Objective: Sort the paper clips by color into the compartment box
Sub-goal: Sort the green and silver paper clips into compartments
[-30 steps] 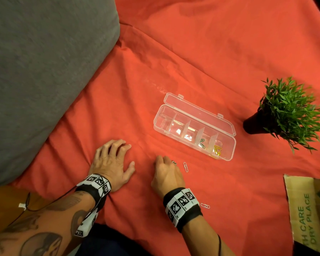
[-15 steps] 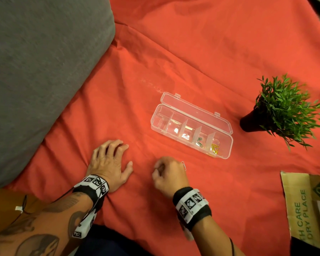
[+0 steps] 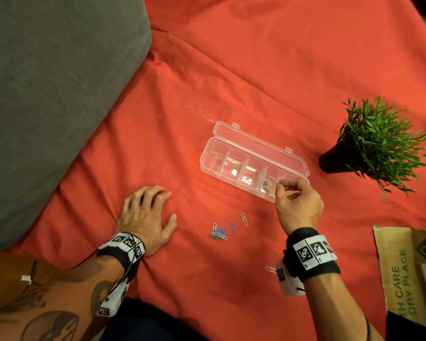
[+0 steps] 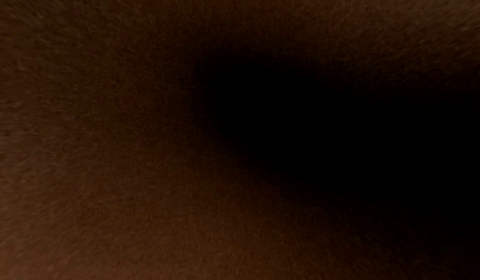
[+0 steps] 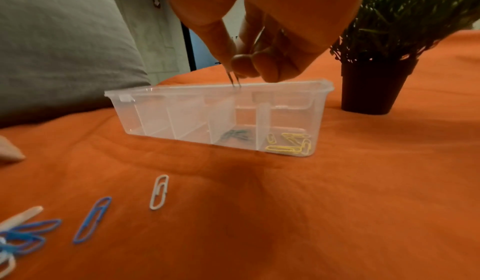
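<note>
Risen right hand (image 5: 259, 59) pinches clip (image 5: 235, 80) above box (image 5: 182, 108).

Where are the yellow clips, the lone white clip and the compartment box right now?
yellow clips (image 5: 288, 144): right wrist view, middle of the pile.
white clip (image 5: 159, 192): right wrist view, mid-loop.
compartment box (image 3: 213, 157): head view, left end wall.

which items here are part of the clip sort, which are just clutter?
Job:
compartment box
held clip, pinched by right hand
green clips, yellow clips in box
loose clips on cloth

Clutter:
plant
grey cushion
cardboard
left hand, resting flat
</note>
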The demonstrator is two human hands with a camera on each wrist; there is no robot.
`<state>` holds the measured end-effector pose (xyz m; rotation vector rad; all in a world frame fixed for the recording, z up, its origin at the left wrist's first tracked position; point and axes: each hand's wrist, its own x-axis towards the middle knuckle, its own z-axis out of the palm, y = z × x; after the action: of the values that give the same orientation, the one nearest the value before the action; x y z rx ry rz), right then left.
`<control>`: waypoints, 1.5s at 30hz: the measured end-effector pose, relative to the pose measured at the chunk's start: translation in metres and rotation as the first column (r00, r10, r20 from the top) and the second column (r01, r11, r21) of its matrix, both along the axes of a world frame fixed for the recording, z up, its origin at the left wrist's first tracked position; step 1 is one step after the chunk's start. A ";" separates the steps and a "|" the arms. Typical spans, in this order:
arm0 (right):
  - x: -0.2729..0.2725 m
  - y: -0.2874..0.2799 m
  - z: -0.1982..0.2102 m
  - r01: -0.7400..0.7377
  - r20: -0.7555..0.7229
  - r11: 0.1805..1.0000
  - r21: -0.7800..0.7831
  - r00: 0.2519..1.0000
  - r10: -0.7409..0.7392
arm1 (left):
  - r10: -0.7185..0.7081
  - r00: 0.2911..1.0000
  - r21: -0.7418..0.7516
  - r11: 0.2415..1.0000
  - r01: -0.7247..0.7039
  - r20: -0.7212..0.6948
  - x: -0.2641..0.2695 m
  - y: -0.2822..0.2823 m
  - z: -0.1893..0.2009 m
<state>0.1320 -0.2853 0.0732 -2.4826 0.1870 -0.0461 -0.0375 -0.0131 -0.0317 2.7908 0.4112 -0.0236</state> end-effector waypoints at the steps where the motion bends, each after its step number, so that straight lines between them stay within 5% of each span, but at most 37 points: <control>1: 0.001 -0.001 -0.002 -0.019 -0.003 1.000 -0.020 1.000 0.019 | 0.000 1.000 0.000 1.000 0.000 -0.001 0.000 0.000 0.000; 9: -0.013 0.006 -0.002 -0.090 0.078 0.996 0.005 0.993 0.089 | 0.002 1.000 -0.001 1.000 -0.002 -0.005 0.001 -0.001 -0.001; 14: -0.044 0.026 -0.008 -0.338 0.052 0.940 0.041 0.941 0.335 | 0.004 1.000 -0.004 1.000 -0.004 0.006 0.000 0.000 0.000; 20: -0.066 0.037 -0.035 -0.692 -0.372 0.721 -0.026 0.676 0.636 | 0.004 1.000 0.005 1.000 -0.004 0.000 0.000 -0.001 0.000; 24: -0.073 0.044 -0.036 -0.846 -0.498 0.520 -0.120 0.505 0.706 | 0.003 1.000 0.008 1.000 -0.003 -0.009 0.000 -0.001 0.001; 26: -0.078 0.048 -0.037 -0.871 -0.499 0.467 -0.151 0.476 0.725 | 0.005 1.000 0.005 1.000 -0.005 -0.013 0.000 -0.001 0.001; 31: -0.082 0.053 -0.044 -0.845 -0.461 0.514 -0.149 0.519 0.720 | 0.010 1.000 -0.004 1.000 -0.010 -0.017 0.001 -0.001 0.001; 39: -0.069 0.033 -0.048 -0.558 -0.457 0.830 -0.030 0.746 0.485 | 0.010 1.000 -0.004 1.000 -0.010 -0.014 0.000 -0.002 0.001; 42: -0.068 0.024 -0.048 -0.532 -0.374 0.845 -0.059 0.796 0.476 | 0.004 1.000 -0.003 1.000 -0.004 -0.007 0.001 -0.002 0.002; 45: -0.074 0.025 -0.045 -0.610 -0.322 0.789 -0.075 0.764 0.559 | 0.013 1.000 -0.013 1.000 -0.013 -0.006 0.001 -0.002 0.002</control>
<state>0.0575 -0.2607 0.0284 -2.6006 -0.5129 0.5899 -0.0369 -0.0150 -0.0298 2.7758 0.4287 -0.0315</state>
